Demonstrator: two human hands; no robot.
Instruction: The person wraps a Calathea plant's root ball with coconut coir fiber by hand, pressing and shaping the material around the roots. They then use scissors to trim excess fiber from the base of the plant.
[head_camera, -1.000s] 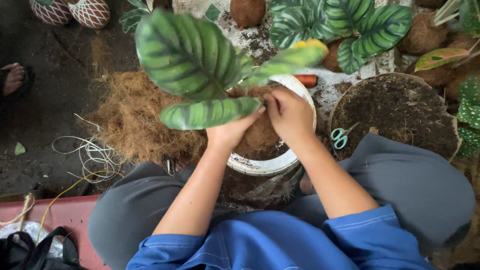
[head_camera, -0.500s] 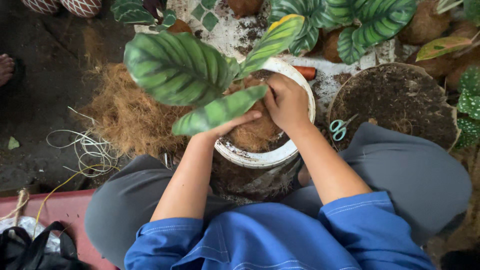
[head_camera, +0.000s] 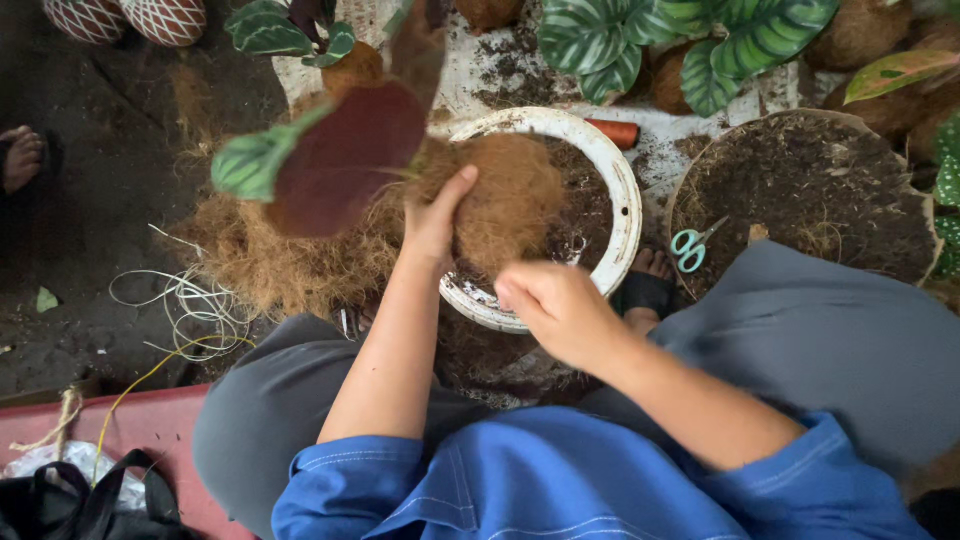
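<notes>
- Seen from above, looking down past blue sleeves and grey trousers to the ground.
- Two hands in view, both belonging to the seated person.
- Left hand (head_camera: 437, 222) grasping one ball of brown coconut fibre (head_camera: 510, 195), fingers wrapped on its left side, thumb up along the top.
- Fibre ball held tilted over one white bowl (head_camera: 622, 190), with dark soil inside the bowl beneath it.
- One plant growing out of the ball toward the upper left: a leaf (head_camera: 345, 160) showing a dark red underside and a striped green tip.
- Right hand (head_camera: 560, 308) loosely curled just below the ball, near the bowl's front rim; cannot tell whether anything is pinched in it, and not clearly touching the ball.
- One loose heap of coconut fibre (head_camera: 275, 255) on the ground, left of the bowl.
- One tangle of white string (head_camera: 185, 305) lying left of that heap.
- One pair of small scissors with teal handles (head_camera: 690, 245) resting at the edge of one round basket of soil (head_camera: 810, 185), right of the bowl.
- One orange tool handle (head_camera: 612, 132) behind the bowl.
- Several striped green potted plants (head_camera: 690, 40) along the top.
- Two patterned red-and-white pots (head_camera: 125, 18) at the top left corner.
</notes>
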